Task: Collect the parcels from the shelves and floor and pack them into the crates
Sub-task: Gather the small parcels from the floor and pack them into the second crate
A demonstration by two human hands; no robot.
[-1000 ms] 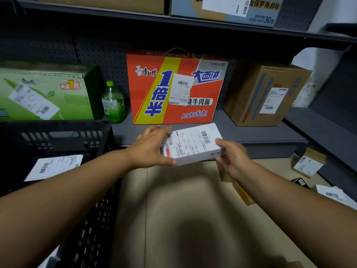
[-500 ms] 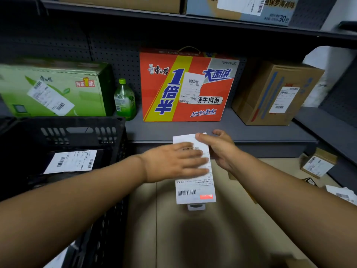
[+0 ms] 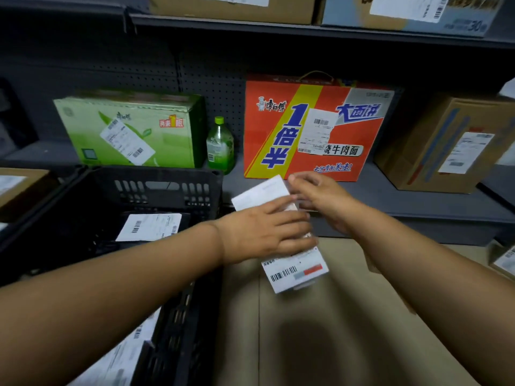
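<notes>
Hands meet on a flat white rectangular parcel with a barcode label (image 3: 295,270), held in the air just right of the black slatted plastic crate (image 3: 156,188). Left hand (image 3: 264,232) lies across the parcel's face, fingers nearly straight and pressed on it. Right hand (image 3: 320,196) touches the parcel's far end; motion blur hides whether its fingers pinch it. Inside the crate lies another white-labelled parcel (image 3: 150,227). Beyond the crate, on the grey metal shelf (image 3: 390,201), stands a red and yellow printed carton (image 3: 278,129).
</notes>
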